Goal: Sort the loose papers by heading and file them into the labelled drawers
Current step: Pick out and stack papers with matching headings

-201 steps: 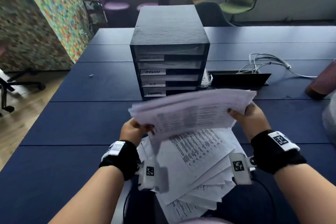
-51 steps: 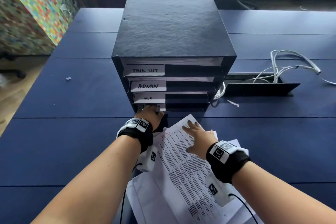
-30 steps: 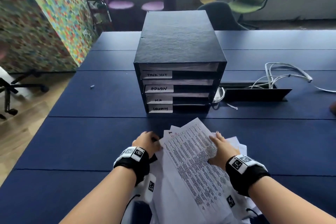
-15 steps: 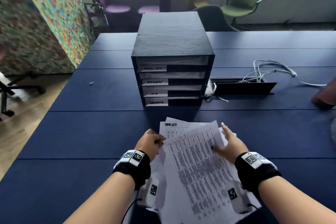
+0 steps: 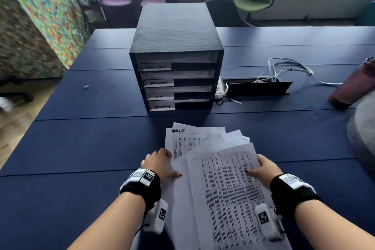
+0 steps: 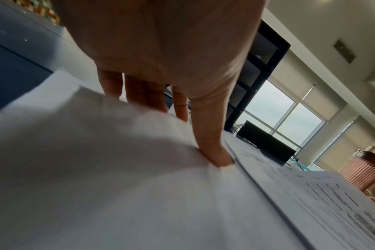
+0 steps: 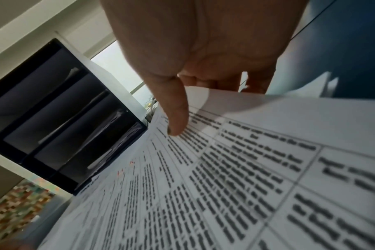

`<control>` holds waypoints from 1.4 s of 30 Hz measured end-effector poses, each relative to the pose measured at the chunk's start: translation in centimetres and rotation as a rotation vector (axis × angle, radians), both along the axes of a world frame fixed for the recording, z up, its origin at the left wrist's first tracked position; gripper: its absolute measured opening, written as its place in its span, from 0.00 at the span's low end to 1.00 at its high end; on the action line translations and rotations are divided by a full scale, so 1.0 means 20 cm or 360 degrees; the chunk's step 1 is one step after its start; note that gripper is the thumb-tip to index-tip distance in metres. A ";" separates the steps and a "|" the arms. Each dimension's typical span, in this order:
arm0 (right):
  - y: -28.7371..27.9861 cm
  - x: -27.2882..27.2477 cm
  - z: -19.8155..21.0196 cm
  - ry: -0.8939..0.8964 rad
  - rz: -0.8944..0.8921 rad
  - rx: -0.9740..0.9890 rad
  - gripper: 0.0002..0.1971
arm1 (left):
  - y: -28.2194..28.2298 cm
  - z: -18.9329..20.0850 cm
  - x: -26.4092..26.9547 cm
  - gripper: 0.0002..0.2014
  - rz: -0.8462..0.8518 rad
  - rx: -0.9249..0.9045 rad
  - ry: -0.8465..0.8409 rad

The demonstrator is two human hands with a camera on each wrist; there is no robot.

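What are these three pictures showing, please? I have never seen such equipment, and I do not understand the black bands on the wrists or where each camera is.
No machine here: a person works with bare hands. The wide picture comes from a camera on the head; the two close ones come from cameras strapped to each wrist, looking along the fingers. On the dark blue table stands a black drawer box labelled Task List, Admin, H.R. and Security. Before it lies a loose pile of papers. The right hand holds the top sheet headed H.R., thumb above, fingers beneath. The left hand holds a blank-looking sheet the same way.
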State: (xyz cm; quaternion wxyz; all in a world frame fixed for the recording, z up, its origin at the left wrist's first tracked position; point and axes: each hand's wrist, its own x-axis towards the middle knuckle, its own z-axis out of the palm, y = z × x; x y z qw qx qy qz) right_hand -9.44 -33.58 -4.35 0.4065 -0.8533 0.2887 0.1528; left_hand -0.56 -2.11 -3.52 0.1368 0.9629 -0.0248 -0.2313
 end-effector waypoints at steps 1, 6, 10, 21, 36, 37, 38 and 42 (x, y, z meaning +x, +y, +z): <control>-0.01 -0.01 0.00 0.0009 0.0009 0.0045 0.14 | 0.00 -0.01 0.00 0.30 -0.0054 0.0015 0.0035; -0.04 -0.03 -0.01 0.0000 -0.0009 0.0225 0.11 | 0.00 0.02 0.01 0.10 -0.0104 -0.0269 0.0162; -0.07 -0.03 -0.06 -0.0140 -0.0284 0.0285 0.06 | 0.03 0.20 0.10 0.04 0.0036 -0.0341 -0.0207; -0.08 0.03 -0.04 -0.0324 -0.0735 0.0469 0.05 | -0.10 0.73 0.01 0.03 -0.0297 -0.0880 -0.0897; -0.05 -0.03 -0.09 -0.0242 -0.0970 0.1071 0.13 | -0.09 0.19 -0.20 0.11 -0.0975 -0.0090 0.0023; -0.04 -0.03 -0.07 -0.0253 -0.0942 0.1077 0.11 | -0.08 0.17 -0.19 0.12 -0.0974 -0.0089 0.0037; -0.04 -0.03 -0.07 -0.0267 -0.0900 0.1076 0.10 | -0.06 0.16 -0.19 0.15 -0.0959 -0.0091 0.0062; -0.02 -0.03 -0.06 -0.0262 -0.0751 0.0976 0.15 | 0.00 0.11 -0.16 0.20 -0.0658 -0.0214 0.0147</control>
